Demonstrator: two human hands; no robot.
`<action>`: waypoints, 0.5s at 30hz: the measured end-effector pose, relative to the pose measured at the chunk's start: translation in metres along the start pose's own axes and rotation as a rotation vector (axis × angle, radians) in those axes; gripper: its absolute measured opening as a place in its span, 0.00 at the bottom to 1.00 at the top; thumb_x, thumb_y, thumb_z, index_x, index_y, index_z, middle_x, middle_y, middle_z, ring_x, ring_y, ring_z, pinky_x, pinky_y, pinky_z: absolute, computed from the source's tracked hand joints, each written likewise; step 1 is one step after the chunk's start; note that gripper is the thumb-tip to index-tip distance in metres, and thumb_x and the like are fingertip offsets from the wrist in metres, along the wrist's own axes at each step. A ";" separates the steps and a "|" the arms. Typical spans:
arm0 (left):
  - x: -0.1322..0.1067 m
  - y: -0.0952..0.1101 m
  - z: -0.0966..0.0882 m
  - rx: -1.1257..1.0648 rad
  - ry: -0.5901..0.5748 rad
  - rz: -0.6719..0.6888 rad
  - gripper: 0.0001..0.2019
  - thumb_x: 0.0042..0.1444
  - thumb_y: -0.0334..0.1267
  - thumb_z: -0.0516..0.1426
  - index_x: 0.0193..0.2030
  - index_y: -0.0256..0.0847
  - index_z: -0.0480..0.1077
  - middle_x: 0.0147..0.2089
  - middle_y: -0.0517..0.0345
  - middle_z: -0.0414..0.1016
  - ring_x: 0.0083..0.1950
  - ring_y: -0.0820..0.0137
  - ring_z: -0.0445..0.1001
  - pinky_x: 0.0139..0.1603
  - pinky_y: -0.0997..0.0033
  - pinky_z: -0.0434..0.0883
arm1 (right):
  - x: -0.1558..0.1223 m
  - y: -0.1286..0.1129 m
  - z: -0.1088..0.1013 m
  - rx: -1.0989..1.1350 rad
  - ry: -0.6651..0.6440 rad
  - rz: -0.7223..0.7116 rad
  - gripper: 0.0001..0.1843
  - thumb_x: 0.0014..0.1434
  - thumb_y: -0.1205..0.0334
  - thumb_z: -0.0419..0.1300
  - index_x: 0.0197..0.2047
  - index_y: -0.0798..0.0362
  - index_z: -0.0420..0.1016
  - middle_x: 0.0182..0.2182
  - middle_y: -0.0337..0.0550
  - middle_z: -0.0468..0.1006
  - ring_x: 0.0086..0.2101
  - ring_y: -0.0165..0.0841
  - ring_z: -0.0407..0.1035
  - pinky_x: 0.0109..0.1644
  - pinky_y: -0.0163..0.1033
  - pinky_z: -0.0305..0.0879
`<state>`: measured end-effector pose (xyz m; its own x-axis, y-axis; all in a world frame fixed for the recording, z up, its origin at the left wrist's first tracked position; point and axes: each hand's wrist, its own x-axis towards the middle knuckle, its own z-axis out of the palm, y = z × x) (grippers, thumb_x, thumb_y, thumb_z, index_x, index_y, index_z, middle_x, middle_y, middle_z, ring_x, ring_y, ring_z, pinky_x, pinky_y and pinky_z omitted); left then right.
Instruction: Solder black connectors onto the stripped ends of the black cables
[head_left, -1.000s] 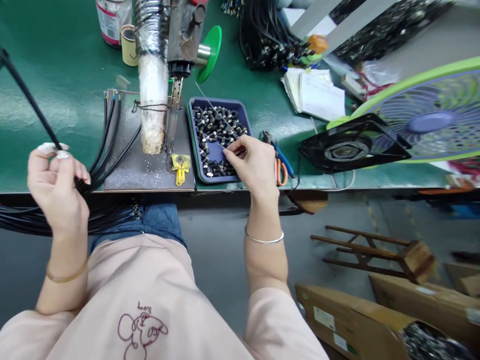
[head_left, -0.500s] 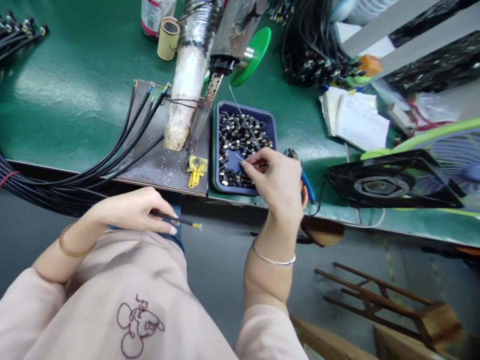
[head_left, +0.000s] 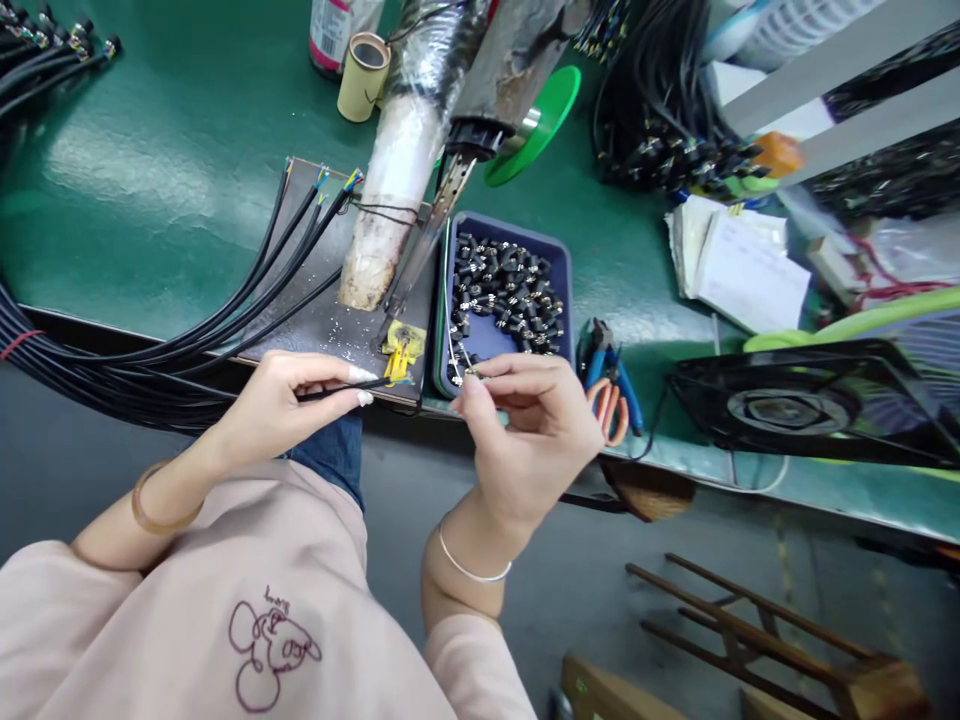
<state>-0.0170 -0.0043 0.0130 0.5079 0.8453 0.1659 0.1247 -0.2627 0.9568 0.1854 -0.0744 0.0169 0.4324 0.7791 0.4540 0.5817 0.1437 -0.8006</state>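
My left hand (head_left: 289, 405) pinches a thin black cable (head_left: 341, 391) near its stripped end, which points at the yellow clip (head_left: 401, 352) on the grey metal plate (head_left: 330, 320). My right hand (head_left: 525, 425) is closed on a small black connector (head_left: 471, 375) and a thin solder wire (head_left: 450, 320), just in front of the blue tray (head_left: 566, 275) filled with several black connectors. The soldering iron (head_left: 427, 240) slopes down from its wrapped mount (head_left: 397, 170) toward the clip.
A bundle of black cables (head_left: 150, 350) runs from the left over the plate. Pliers with blue and orange handles (head_left: 609, 375) lie right of the tray. A black fan (head_left: 795, 405), papers (head_left: 742, 265), a tape roll (head_left: 361, 75) and cable heaps (head_left: 667, 110) sit on the green bench (head_left: 150, 170). A wooden stool (head_left: 787, 640) stands on the floor.
My left hand brought a single cable up from my lap to the plate's front edge. My right hand left the tray with a connector and turned palm-up toward the clip.
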 end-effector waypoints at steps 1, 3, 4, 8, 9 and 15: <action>0.001 0.001 -0.004 0.029 0.093 0.034 0.08 0.59 0.40 0.63 0.38 0.38 0.81 0.28 0.60 0.78 0.26 0.77 0.68 0.25 0.75 0.65 | -0.003 0.000 0.000 -0.011 0.013 -0.001 0.08 0.57 0.66 0.67 0.29 0.50 0.71 0.31 0.38 0.76 0.29 0.30 0.72 0.27 0.37 0.71; 0.010 -0.001 -0.015 0.094 0.387 0.105 0.11 0.63 0.44 0.61 0.44 0.41 0.80 0.33 0.60 0.79 0.28 0.76 0.70 0.28 0.73 0.68 | -0.006 0.001 -0.001 -0.038 0.035 -0.005 0.08 0.56 0.66 0.67 0.28 0.50 0.72 0.31 0.38 0.76 0.30 0.31 0.72 0.27 0.37 0.71; 0.018 -0.006 -0.021 0.149 0.535 0.139 0.12 0.66 0.46 0.59 0.49 0.42 0.78 0.35 0.61 0.79 0.29 0.77 0.70 0.30 0.71 0.68 | -0.006 0.001 -0.001 -0.044 0.040 -0.010 0.08 0.56 0.67 0.67 0.28 0.50 0.72 0.31 0.39 0.76 0.31 0.31 0.72 0.27 0.36 0.71; 0.059 -0.038 -0.039 0.588 0.659 0.282 0.14 0.65 0.47 0.60 0.48 0.41 0.78 0.38 0.59 0.75 0.38 0.72 0.71 0.39 0.67 0.68 | -0.008 0.001 -0.002 -0.041 0.043 -0.046 0.08 0.55 0.68 0.67 0.28 0.50 0.72 0.30 0.38 0.76 0.30 0.30 0.71 0.26 0.34 0.69; 0.067 -0.045 -0.040 0.667 0.571 0.250 0.14 0.65 0.49 0.60 0.47 0.41 0.78 0.39 0.56 0.75 0.42 0.68 0.72 0.43 0.64 0.69 | -0.008 0.001 -0.002 -0.041 0.047 -0.051 0.08 0.55 0.68 0.67 0.28 0.50 0.72 0.30 0.38 0.76 0.30 0.30 0.71 0.26 0.34 0.69; 0.065 -0.046 -0.035 0.778 0.477 0.207 0.14 0.69 0.44 0.52 0.43 0.45 0.79 0.39 0.50 0.76 0.45 0.58 0.73 0.48 0.56 0.69 | -0.010 0.003 -0.007 -0.055 0.090 -0.056 0.08 0.55 0.67 0.68 0.28 0.50 0.73 0.30 0.39 0.77 0.30 0.32 0.72 0.25 0.35 0.71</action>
<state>-0.0196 0.0789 -0.0114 0.2020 0.8032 0.5604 0.6938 -0.5212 0.4970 0.1872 -0.0860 0.0123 0.4570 0.7127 0.5322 0.6422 0.1496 -0.7518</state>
